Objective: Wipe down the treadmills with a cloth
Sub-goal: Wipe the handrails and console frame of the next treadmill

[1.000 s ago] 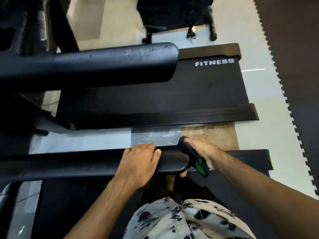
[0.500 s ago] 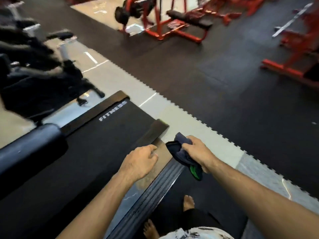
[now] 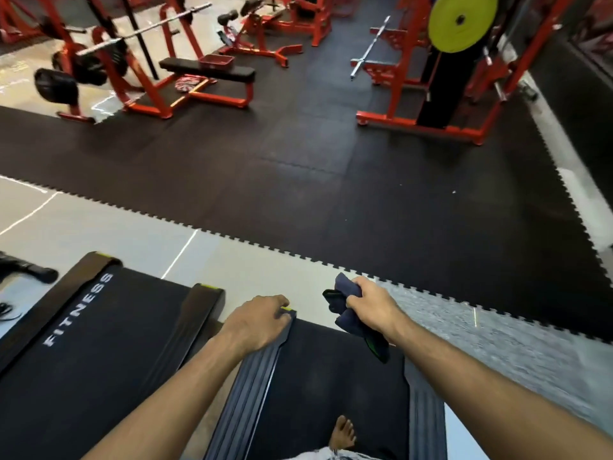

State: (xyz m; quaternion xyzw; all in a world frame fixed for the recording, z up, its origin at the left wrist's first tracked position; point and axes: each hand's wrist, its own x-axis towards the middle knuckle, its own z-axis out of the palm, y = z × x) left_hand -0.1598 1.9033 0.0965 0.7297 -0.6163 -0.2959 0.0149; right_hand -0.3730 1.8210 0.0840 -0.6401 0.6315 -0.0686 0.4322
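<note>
Big black rubber mat (image 3: 331, 177) fills the far floor, with red racks and benches (image 3: 205, 74) behind it. Two treadmills sit near: the left one (image 3: 99, 343) says FITNESS, and the person stands barefoot on the right treadmill (image 3: 331, 376). The left hand (image 3: 258, 322) hangs over the far end of that one's left side rail, fingers loosely curled with nothing in them; can't tell if it touches. The right hand (image 3: 368, 305) grips a bunched dark cloth (image 3: 348, 322) over the belt's far end.
</note>
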